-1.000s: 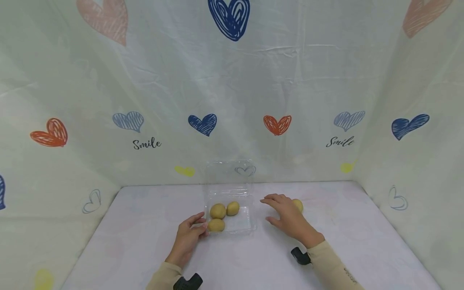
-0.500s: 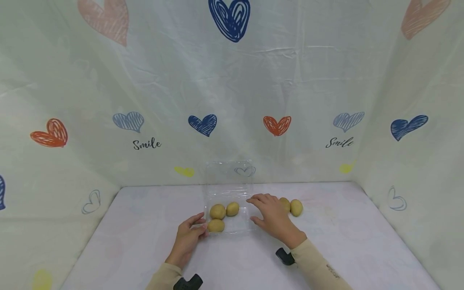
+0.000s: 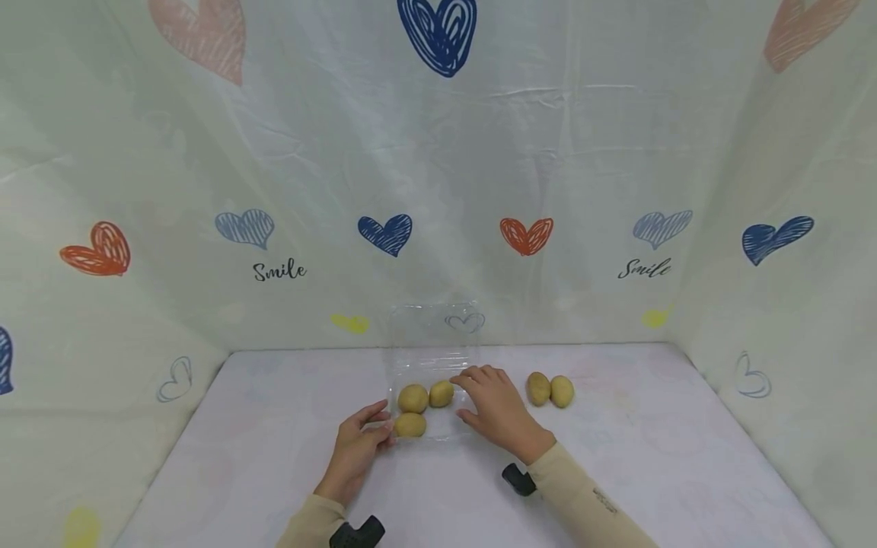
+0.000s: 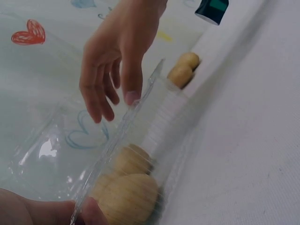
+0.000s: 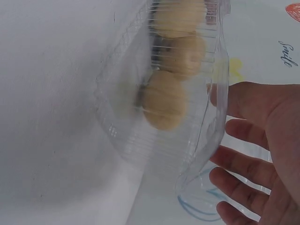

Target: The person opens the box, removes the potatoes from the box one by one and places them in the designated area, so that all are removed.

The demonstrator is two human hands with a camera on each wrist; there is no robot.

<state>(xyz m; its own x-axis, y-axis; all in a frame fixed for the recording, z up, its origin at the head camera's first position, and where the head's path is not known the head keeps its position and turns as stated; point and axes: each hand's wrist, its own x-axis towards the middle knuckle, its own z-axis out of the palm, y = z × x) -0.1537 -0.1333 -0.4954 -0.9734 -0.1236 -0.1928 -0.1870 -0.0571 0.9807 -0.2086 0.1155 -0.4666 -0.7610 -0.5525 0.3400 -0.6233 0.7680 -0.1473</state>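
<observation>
A clear plastic clamshell box [image 3: 447, 428] lies with its lid [image 3: 418, 327] raised at the back. Three potatoes sit inside: two [image 3: 412, 399] [image 3: 410, 425] along the left side and one smaller potato [image 3: 441, 393] at the back. My left hand [image 3: 356, 455] pinches the box's left rim between thumb and fingers, as the left wrist view [image 4: 91, 211] also shows. Over the box's right side hovers my right hand [image 3: 502, 413], fingers loosely bent and nothing in them. Its thumb [image 4: 132, 96] is close to the rim; whether they touch, I cannot tell.
Two more potatoes [image 3: 538, 389] [image 3: 562, 391] lie side by side on the white table [image 3: 651, 457], right of the box. A white sheet [image 3: 438, 167] printed with hearts hangs behind and along both sides of the table.
My right hand has moved left from in front of the two loose potatoes to over the box, bringing both potatoes into full view. The left hand has stayed at the rim.
</observation>
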